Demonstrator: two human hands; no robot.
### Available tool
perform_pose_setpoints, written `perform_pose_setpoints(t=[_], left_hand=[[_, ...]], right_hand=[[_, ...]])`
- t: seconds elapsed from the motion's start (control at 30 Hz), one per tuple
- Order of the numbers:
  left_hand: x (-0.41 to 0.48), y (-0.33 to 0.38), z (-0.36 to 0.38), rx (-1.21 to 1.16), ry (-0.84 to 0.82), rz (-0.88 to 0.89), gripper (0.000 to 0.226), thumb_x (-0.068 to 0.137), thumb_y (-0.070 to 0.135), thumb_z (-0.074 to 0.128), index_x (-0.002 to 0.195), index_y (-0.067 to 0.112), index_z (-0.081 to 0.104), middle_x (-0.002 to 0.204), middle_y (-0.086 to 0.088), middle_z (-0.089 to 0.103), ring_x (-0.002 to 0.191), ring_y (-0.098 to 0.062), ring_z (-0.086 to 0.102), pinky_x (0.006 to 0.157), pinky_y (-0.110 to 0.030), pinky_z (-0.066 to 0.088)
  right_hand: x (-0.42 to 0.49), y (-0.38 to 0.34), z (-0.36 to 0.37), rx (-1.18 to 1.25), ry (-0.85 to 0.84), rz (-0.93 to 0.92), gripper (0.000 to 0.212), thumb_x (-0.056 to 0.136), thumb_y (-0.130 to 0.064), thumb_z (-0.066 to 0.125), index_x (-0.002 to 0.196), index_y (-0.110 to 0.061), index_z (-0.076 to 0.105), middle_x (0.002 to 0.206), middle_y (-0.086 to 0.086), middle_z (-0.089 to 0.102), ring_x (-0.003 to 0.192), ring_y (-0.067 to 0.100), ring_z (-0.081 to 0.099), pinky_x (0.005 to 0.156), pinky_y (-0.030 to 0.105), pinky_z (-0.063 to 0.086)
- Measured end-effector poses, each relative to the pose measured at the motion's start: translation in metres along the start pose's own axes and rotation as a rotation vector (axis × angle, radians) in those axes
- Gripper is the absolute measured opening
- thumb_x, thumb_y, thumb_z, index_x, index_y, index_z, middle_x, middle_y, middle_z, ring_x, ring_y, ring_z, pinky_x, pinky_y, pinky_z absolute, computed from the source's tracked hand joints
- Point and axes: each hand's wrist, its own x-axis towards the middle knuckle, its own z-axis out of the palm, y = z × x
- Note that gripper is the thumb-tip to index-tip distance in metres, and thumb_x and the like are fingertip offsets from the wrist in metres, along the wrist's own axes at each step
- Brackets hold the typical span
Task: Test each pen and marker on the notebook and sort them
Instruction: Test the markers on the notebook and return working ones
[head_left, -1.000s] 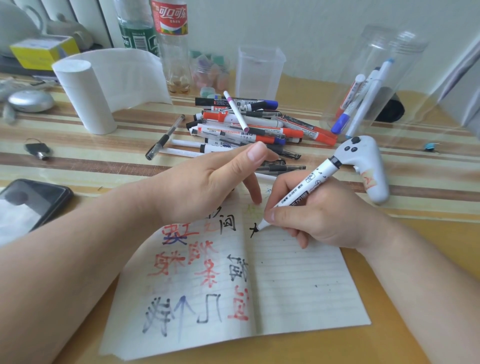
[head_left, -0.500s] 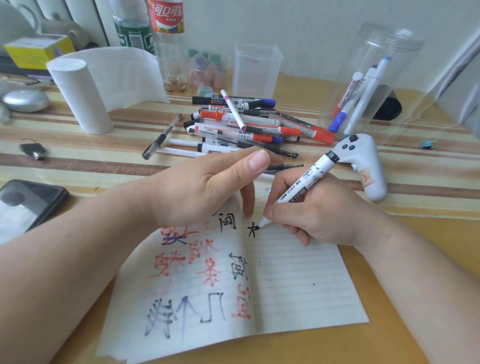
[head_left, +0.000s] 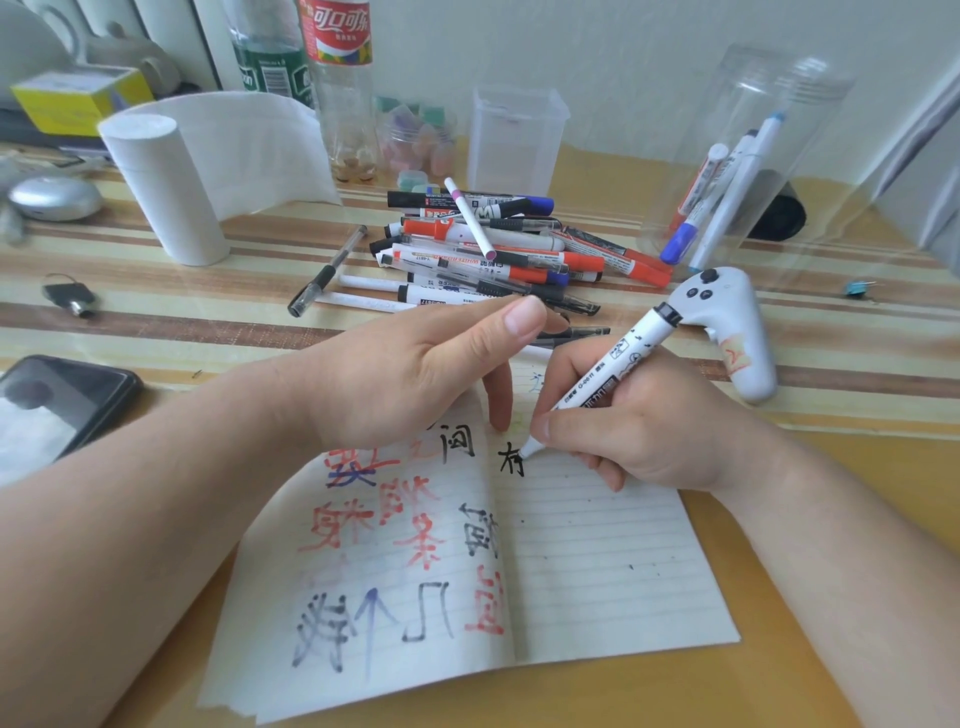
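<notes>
White-barrelled and printed with black lettering, the marker (head_left: 623, 358) sits in the right hand (head_left: 654, 431), whose grip is closed round the lower barrel, thumb and fingers pinching just above the nib. The nib touches the right-hand page of the notebook (head_left: 597, 561), at the right edge of a black character (head_left: 511, 460) near the top of the page. The marker's long axis slants from this near-left contact up and away to the far right, so its uncapped back end points roughly toward the clear jar (head_left: 779, 93) at the far right of the tabletop (head_left: 156, 322), where a few sorted pens lean. That is the relation the coming move seems to turn on: the jar lies far and right of the grip, almost in line with the barrel, and the right hand is much the nearer one to it. A square tub (head_left: 514, 135) stands farther left, beyond the pile of pens and markers (head_left: 493, 254), and would call for a reach across the pile. The left hand (head_left: 405, 374) holds nothing; its grip is loose and wide, thumb out, one finger (head_left: 498, 410) pointing down onto the page beside the fold, apparently steadying the notebook. The pile lies just beyond that hand, so it looks better placed to fetch the next pen. Whether a cap is tucked under either hand I cannot tell.
</notes>
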Motion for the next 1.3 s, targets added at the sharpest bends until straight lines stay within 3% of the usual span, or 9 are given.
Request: perform_pose_setpoints(t=[0.17, 0.3, 0.37, 0.5, 0.67, 0.9, 1.1, 1.3], left_hand=[[-0.001, -0.002, -0.001, 0.003, -0.008, -0.005, 0.066, 0.088, 0.076, 0.012, 0.136, 0.052, 0.048, 0.093, 0.011, 0.075, 0.069, -0.002, 0.057, 0.065, -0.012, 0.039], [-0.003, 0.002, -0.001, 0.003, -0.004, 0.048, 0.042, 0.097, 0.069, 0.016, 0.126, 0.064, 0.046, 0.090, 0.007, 0.074, 0.067, 0.005, 0.059, 0.065, -0.007, 0.039], [-0.004, 0.004, -0.001, 0.007, -0.012, 0.071, 0.041, 0.096, 0.069, 0.015, 0.128, 0.068, 0.041, 0.093, 0.008, 0.074, 0.068, 0.005, 0.059, 0.066, -0.007, 0.039], [-0.004, 0.001, 0.001, -0.009, -0.030, 0.047, 0.061, 0.090, 0.073, 0.015, 0.144, 0.056, 0.039, 0.102, 0.014, 0.074, 0.069, -0.002, 0.056, 0.068, -0.010, 0.041], [-0.002, 0.001, 0.004, 0.002, -0.047, 0.067, 0.063, 0.090, 0.074, 0.014, 0.144, 0.055, 0.039, 0.106, 0.015, 0.074, 0.075, -0.005, 0.058, 0.070, -0.012, 0.041], [-0.002, 0.003, 0.004, -0.025, -0.035, 0.051, 0.060, 0.096, 0.067, 0.014, 0.147, 0.050, 0.039, 0.107, 0.016, 0.073, 0.070, 0.011, 0.057, 0.067, -0.007, 0.040], [-0.001, -0.001, 0.004, -0.036, -0.051, 0.049, 0.060, 0.090, 0.075, 0.013, 0.143, 0.060, 0.038, 0.112, 0.015, 0.072, 0.064, -0.003, 0.053, 0.067, -0.015, 0.042], [0.001, -0.001, 0.005, -0.061, -0.044, 0.083, 0.059, 0.097, 0.064, 0.016, 0.146, 0.047, 0.044, 0.107, 0.008, 0.074, 0.072, 0.013, 0.058, 0.067, -0.005, 0.040]], right_hand=[[0.001, 0.000, 0.000, -0.009, -0.016, -0.002, 0.016, 0.081, -0.006, 0.076, 0.070, -0.009, 0.066, 0.051, 0.009, 0.056, 0.040, 0.022, 0.052, 0.042, 0.026, 0.040], [0.001, 0.002, -0.003, 0.107, 0.026, 0.017, 0.011, 0.072, -0.015, 0.072, 0.069, -0.007, 0.065, 0.053, 0.010, 0.054, 0.044, 0.019, 0.050, 0.039, 0.023, 0.039], [-0.001, -0.001, -0.015, 0.140, 0.072, 0.014, 0.012, 0.071, -0.016, 0.071, 0.071, -0.006, 0.065, 0.054, 0.009, 0.055, 0.046, 0.019, 0.050, 0.039, 0.023, 0.039], [-0.007, -0.014, -0.038, 0.151, 0.014, -0.012, 0.012, 0.073, -0.016, 0.072, 0.074, -0.004, 0.067, 0.057, 0.014, 0.058, 0.048, 0.022, 0.054, 0.040, 0.026, 0.041], [-0.016, 0.007, -0.024, 0.222, -0.035, -0.029, 0.008, 0.078, -0.009, 0.073, 0.084, -0.006, 0.070, 0.069, 0.017, 0.066, 0.060, 0.029, 0.063, 0.044, 0.030, 0.049], [-0.012, 0.020, -0.013, 0.186, 0.078, -0.079, 0.010, 0.077, -0.009, 0.071, 0.082, -0.002, 0.065, 0.058, 0.012, 0.060, 0.049, 0.023, 0.056, 0.041, 0.029, 0.047], [-0.013, 0.022, -0.012, 0.085, 0.083, -0.079, 0.006, 0.076, -0.016, 0.071, 0.075, -0.013, 0.065, 0.055, 0.009, 0.059, 0.042, 0.026, 0.051, 0.040, 0.028, 0.041], [-0.012, 0.023, -0.010, 0.083, 0.073, -0.078, 0.006, 0.076, -0.020, 0.073, 0.079, -0.020, 0.067, 0.059, 0.010, 0.063, 0.048, 0.024, 0.057, 0.041, 0.028, 0.044]])
